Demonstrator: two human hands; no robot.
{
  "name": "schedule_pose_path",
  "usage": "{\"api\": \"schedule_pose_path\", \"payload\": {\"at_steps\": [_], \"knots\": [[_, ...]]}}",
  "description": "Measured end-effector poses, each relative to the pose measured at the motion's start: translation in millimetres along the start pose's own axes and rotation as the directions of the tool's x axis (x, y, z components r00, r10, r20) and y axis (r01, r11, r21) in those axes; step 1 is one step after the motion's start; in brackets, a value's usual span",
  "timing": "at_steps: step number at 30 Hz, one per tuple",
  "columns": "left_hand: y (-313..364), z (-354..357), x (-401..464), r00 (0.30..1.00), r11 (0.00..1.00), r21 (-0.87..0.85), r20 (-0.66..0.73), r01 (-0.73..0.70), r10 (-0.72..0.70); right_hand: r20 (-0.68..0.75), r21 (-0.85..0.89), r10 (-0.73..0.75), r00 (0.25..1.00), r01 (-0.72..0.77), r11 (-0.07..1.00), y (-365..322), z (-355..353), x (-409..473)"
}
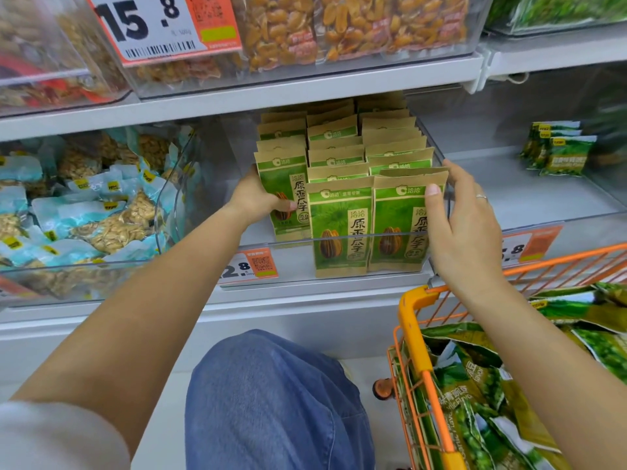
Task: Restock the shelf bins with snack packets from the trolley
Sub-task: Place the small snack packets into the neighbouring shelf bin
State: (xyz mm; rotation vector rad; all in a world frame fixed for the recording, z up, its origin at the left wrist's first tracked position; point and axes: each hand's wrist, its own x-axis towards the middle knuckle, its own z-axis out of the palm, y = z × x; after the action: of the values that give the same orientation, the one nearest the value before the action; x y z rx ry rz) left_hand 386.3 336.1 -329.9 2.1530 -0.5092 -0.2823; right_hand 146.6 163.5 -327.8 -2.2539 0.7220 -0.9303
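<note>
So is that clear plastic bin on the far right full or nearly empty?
Nearly empty: the clear plastic bin holds only a few green snack packets at its back, with bare floor in front.

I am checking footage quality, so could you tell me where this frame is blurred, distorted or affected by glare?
Head view: the top-left price tag and nut bags are motion-smeared; wide-angle bends the shelf edge; the clear bin front shows faint glare; the sunflower seed packets stay sharp.
</note>
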Motion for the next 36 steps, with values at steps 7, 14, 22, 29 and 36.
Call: {"api": "schedule_pose_path", "payload": {"at_steps": [7, 14, 22, 29, 36], "knots": [[-4, 0, 5, 0.994, 0.992, 0.098, -0.062, -0.085, 0.091, -0.001, 0.005, -0.003, 1.0, 0.003, 1.0, 2, 1, 1], [-14, 1, 11, 0.987, 0.998, 0.048, 0.153, 0.044, -0.051, -0.004, 0.008, -0.016, 1.0, 0.016, 1.0, 4, 1, 1], [-6, 1, 3, 0.984, 0.967, 0.225, -0.103, -0.118, 0.144, -0.005, 0.006, -0.016, 1.0, 0.016, 1.0, 2, 1, 1], [-6, 3, 7, 0.993, 0.926, 0.364, -0.033, -0.098, 0.118, -0.007, 0.009, -0.017, 1.0, 0.017, 1.0, 2, 1, 1], [-14, 4, 10, 0.999, 0.977, 0.209, 0.038, -0.041, 0.034, -0.006, -0.002, -0.007, 1.0, 0.007, 1.0, 2, 1, 0]]}}
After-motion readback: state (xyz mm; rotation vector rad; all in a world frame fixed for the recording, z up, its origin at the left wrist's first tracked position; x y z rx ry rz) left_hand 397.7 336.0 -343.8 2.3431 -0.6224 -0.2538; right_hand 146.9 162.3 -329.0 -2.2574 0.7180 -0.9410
